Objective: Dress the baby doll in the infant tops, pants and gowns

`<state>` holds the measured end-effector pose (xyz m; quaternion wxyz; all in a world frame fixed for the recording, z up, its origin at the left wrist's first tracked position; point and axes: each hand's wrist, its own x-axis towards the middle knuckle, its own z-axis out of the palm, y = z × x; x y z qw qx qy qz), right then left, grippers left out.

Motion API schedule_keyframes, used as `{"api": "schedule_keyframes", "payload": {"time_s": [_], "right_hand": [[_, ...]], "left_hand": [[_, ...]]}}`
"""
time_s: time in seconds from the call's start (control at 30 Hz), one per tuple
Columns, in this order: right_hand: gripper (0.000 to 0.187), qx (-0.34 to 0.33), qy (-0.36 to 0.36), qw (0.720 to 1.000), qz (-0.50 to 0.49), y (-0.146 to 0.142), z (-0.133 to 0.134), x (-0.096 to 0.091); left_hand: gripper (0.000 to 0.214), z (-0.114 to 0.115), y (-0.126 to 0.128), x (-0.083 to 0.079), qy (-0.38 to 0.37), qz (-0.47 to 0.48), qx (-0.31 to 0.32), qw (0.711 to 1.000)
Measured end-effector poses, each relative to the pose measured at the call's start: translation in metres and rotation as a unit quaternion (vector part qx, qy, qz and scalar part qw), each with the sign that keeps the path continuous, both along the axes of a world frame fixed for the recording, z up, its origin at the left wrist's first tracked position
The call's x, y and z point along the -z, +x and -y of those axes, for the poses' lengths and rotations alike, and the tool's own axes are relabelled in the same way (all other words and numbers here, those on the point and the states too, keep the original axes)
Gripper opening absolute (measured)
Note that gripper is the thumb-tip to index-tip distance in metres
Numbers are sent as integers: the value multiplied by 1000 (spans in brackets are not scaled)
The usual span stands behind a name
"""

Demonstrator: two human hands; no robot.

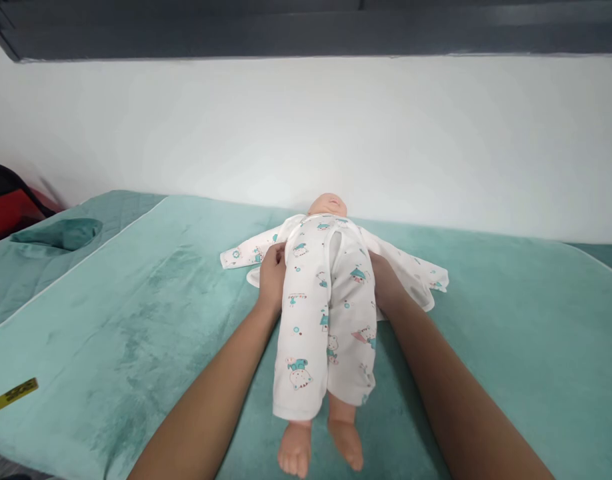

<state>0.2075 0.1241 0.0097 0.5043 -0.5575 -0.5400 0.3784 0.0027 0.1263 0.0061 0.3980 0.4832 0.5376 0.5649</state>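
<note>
A baby doll (328, 204) lies on its back, head toward the wall and bare feet toward me. White printed trousers (306, 320) cover its legs and reach up over its torso. Beneath them a white printed baby shirt (411, 270) is spread out, with its sleeves stretched to both sides. My left hand (273, 272) is closed at the left edge of the trousers near the waist, fingers partly hidden by the cloth. On the opposite side, my right hand (385, 280) reaches against the trousers, its fingers hidden behind them.
A teal padded cover (511, 347) lies under the doll, and a white wall (306, 127) rises behind. At far left are a dark green cloth item (61, 233) and a red and black object (9, 207). A yellow strip (11, 397) lies near the left edge.
</note>
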Motion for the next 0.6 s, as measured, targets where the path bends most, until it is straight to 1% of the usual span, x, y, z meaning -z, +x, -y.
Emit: {"api": "schedule_keyframes", "payload": {"time_s": [0.1,0.17,0.2,0.23,0.3,0.4,0.5,0.53,0.6], "right_hand": [[32,-20,-19,998,-64,2,-3,6],[33,-17,-22,995,-97,3,-4,9],[33,-13,-17,995,-95,3,-4,10],[33,-5,-9,997,-77,3,-5,11],[31,20,9,1000,-10,3,-4,12],[30,81,28,992,89,4,-1,10],[34,137,50,983,114,3,10,5],[36,142,59,982,111,2,16,4],[40,128,67,984,101,-1,33,2]], "left_hand": [[27,-1,-2,-5,10,-20,-26,999],[32,-1,-3,-7,17,-28,-23,999],[35,-1,-4,-7,15,-24,-13,1000],[38,-1,-4,-7,11,-15,2,1000],[43,-1,-4,-7,3,5,32,999],[50,2,-4,-7,4,0,74,997],[56,9,-4,-8,12,-40,100,994],[56,13,-5,-8,18,-53,107,993],[54,22,-7,-9,27,-75,129,988]]}}
